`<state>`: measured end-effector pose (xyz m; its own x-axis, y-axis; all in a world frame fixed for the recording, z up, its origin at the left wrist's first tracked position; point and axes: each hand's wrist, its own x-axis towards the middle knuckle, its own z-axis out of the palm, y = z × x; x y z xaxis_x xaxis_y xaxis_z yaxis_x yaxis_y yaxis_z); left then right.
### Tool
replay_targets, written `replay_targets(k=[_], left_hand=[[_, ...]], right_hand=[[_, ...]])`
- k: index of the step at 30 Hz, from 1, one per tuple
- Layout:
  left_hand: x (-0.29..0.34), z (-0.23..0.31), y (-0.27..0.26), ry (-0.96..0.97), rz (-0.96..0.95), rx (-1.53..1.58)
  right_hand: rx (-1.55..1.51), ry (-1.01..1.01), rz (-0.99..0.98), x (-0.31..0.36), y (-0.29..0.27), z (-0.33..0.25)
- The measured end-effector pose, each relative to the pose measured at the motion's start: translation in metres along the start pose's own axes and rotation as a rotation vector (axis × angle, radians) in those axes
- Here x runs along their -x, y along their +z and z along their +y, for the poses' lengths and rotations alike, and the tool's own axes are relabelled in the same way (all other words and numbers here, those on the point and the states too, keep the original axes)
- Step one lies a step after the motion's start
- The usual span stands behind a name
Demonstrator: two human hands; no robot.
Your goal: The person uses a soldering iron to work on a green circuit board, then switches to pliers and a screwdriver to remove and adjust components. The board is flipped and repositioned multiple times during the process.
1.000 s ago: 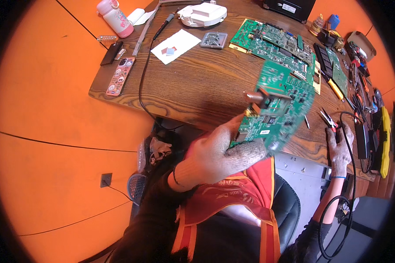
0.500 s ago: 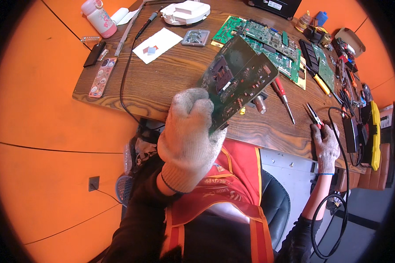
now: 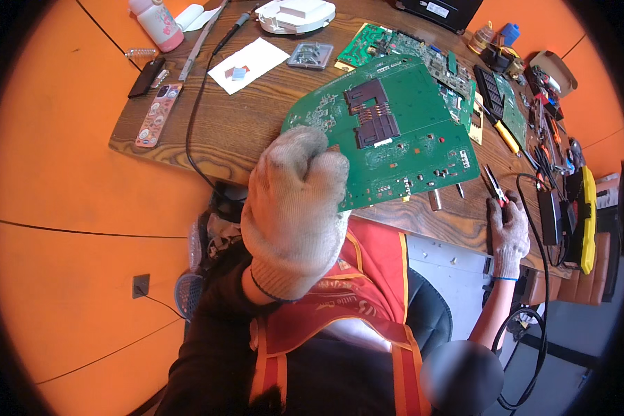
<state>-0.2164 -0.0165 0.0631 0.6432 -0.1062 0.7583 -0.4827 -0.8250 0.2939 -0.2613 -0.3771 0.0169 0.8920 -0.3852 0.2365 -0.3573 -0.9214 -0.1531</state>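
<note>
My gloved left hand (image 3: 295, 208) grips the left end of a green circuit board (image 3: 416, 104) and holds it up over the table's front edge. A dark slotted connector (image 3: 373, 111) sits on the board's broad face, which is turned up toward me. Over at the right of the table, my gloved right hand (image 3: 509, 225) is closed around the handles of needle-nose pliers (image 3: 494, 186), whose jaws point away from me. The board covers most of a metal cylinder (image 3: 435, 200) lying behind its lower edge.
More circuit boards (image 3: 367, 47) lie at the back of the wooden table (image 3: 239, 142). A clear box of screws (image 3: 310, 55) and white paper (image 3: 246, 66) are left of them. A yellow-handled screwdriver (image 3: 507, 137), other tools and a black cable (image 3: 546, 277) occupy the right side.
My left hand has turned the circuit board so its face shows more fully and flatter, and brought it slightly nearer. My right hand keeps the pliers at about the same place.
</note>
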Motion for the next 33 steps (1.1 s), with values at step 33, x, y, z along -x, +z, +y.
replay_targets(k=[33], left_hand=[[-0.019,-0.006,-0.002,-0.103,-0.334,0.395]], right_hand=[[-0.360,-0.580,0.423,0.047,-0.048,-0.121]])
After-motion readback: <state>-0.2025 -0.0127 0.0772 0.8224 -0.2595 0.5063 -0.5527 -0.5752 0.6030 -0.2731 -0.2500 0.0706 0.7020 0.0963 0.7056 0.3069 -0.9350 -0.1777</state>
